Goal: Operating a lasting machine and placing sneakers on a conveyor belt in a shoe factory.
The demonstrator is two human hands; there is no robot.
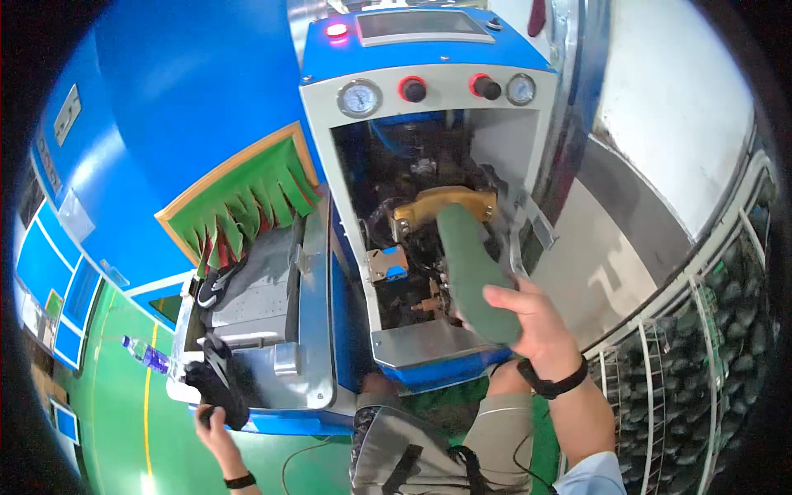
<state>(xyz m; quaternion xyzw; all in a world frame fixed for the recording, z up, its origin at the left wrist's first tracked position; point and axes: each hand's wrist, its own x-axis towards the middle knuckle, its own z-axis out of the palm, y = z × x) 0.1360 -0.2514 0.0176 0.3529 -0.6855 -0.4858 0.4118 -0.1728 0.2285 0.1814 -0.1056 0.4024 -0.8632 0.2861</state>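
Note:
My right hand grips the near end of a dark green shoe sole. The sole's far end rests against a yellow-brass holder inside the open bay of a blue and grey press machine. My left hand reaches out at the lower left and holds a black shoe upper at the near end of a grey conveyor. Another black shoe with white markings lies farther up the conveyor, just outside the tunnel's green fringed curtain.
The press carries two gauges, red knobs and a lit red button beside a screen. A plastic bottle sits left of the conveyor. Wire racks with dark soles stand at the right. The floor is green.

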